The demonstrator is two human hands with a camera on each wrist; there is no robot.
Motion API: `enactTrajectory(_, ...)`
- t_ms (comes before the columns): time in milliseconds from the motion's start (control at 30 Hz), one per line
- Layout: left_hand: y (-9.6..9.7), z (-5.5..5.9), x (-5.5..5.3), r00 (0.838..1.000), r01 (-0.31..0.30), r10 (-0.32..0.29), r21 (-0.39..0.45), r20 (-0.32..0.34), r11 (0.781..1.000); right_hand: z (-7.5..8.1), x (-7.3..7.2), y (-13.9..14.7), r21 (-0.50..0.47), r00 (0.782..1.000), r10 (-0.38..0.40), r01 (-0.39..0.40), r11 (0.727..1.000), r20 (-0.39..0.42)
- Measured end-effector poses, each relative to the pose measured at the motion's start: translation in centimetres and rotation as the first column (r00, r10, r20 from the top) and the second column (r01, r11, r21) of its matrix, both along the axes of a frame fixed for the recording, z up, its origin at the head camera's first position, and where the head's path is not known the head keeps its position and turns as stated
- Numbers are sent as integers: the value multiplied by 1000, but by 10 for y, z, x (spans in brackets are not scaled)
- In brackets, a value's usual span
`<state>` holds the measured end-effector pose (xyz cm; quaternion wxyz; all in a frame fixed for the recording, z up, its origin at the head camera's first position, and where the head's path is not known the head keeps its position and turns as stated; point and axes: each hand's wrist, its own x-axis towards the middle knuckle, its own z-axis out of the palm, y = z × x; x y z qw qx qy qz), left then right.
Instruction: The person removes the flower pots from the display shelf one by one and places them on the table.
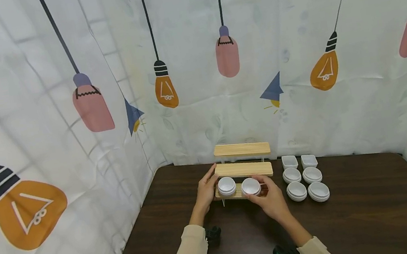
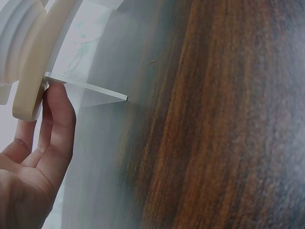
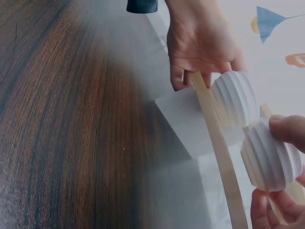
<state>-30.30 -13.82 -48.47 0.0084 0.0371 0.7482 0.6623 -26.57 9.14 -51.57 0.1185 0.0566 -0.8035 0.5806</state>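
A small tiered stand has pale wooden boards (image 1: 243, 169) on clear supports. On its lowest board (image 1: 238, 187) sits a white ribbed bowl (image 1: 226, 186), toward the left end. My left hand (image 1: 205, 191) grips that end of the board, its fingers (image 2: 59, 119) curled at the edge and underside, beside a clear leg (image 2: 90, 87). With thumb and fingers my right hand (image 1: 271, 198) pinches a second white ribbed bowl (image 1: 250, 186) at the board's right part. In the right wrist view this bowl (image 3: 271, 155) is tilted by the camera angle, close by the board (image 3: 217, 143).
Right of the stand, white bowls are set out in two columns on the dark wooden table (image 1: 375, 193). Square ones (image 1: 289, 161) are at the back, round ones (image 1: 297, 190) in front. A printed curtain (image 1: 203, 122) hangs behind the table and along its left side.
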Motion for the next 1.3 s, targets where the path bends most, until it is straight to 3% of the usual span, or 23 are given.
enactTrajectory(967, 2, 0, 0, 1000, -18, 18, -11, -11, 1000, 9, 14, 18, 24, 1000, 5, -4, 1000, -8)
enactTrajectory(1300, 3, 0, 0, 999, -27, 27, -4, -20, 1000, 6, 19, 26, 44, 1000, -15, 16, 999, -26)
